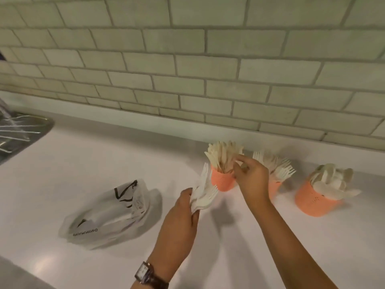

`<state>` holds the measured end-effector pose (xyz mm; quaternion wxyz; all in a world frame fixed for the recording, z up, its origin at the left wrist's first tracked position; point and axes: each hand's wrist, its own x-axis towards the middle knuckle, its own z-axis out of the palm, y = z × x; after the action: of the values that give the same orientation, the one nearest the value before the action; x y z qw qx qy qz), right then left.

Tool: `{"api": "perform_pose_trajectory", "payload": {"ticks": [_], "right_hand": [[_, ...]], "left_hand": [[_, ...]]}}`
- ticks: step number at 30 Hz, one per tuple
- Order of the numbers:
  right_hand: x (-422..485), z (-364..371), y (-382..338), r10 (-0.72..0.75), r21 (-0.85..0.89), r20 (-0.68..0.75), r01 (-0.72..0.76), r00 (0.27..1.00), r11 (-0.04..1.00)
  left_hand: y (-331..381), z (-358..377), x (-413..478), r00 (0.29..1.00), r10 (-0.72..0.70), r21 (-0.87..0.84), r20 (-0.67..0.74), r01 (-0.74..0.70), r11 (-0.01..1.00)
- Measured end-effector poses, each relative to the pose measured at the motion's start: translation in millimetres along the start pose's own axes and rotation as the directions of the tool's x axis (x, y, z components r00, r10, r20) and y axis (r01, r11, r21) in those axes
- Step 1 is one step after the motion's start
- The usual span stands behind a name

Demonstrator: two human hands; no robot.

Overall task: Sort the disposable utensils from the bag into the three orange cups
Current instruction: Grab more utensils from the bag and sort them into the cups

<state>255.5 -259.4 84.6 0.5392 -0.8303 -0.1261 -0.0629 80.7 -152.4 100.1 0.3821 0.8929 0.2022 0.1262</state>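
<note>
Head view, only angle there is.

Surface: flat white matte counter [104, 163], with soft shadows under the arms. A grey strip shows at the bottom-left corner; can't tell what it is. Rear wall is a pale grey-green subway-tile backsplash [187, 69] with darker grout, meeting the counter along a straight line. Far left is a stainless steel sink [41, 130] with a wire rack inside it, cut off by the frame edge.

Task items:
- Crumpled translucent white plastic bag with black print [108, 213] lies flat on the counter, left of both hands and well apart from the cups.
- Three cups stand upright in a row near the backsplash. Left orange ribbed cup [220, 181] holds cream plastic knives [223, 153], fanned out. Middle orange cup [274, 187] is mostly behind the right wrist and holds white forks [279, 163]. Right orange cup [312, 201] holds cream plastic spoons [333, 180], with some hanging over the rim.

Hands:
- Left hand [183, 213] has its fingers wrapped round a bundle of white plastic forks [205, 190]. The tines point up and away, just beside the left cup's wall. A brown-strapped wristwatch [145, 274] is on that wrist.
- Right hand [253, 180] is at the left cup's rim, fingers curled in among the knives and touching them. Motion blur: can't tell whether a knife is actually gripped.
</note>
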Motion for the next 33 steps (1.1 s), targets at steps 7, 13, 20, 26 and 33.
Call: {"api": "perform_pose_trajectory", "payload": {"ticks": [7, 13, 20, 26, 33], "right_hand": [[-81.9, -42.7, -4.1, 0.280, 0.207, 0.278, -0.342, 0.919, 0.917], [-128.6, -55.0, -25.4, 0.327, 0.462, 0.530, -0.589, 0.783, 0.663], [-123.2, -78.8, -23.4, 0.526, 0.555, 0.324, -0.608, 0.786, 0.567], [-117.4, -94.5, -9.7, 0.567, 0.619, 0.231, -0.570, 0.790, 0.541], [-78.9, -97.8, -4.8, 0.540, 0.650, 0.072, -0.450, 0.838, 0.612]], "left_hand": [[-7.8, 25.6, 7.5, 0.981, 0.184, 0.234, -0.061, -0.165, 0.958], [15.5, 52.2, -2.8, 0.970, 0.242, 0.212, 0.024, -0.242, 0.947], [39.4, 90.5, -21.2, 0.887, 0.454, 0.307, 0.091, -0.458, 0.834], [45.1, 101.7, -12.2, 0.809, 0.520, 0.222, 0.273, -0.579, 0.785], [50.5, 72.0, 19.7, 0.799, 0.475, -0.100, 0.369, -0.474, 0.875]]}}
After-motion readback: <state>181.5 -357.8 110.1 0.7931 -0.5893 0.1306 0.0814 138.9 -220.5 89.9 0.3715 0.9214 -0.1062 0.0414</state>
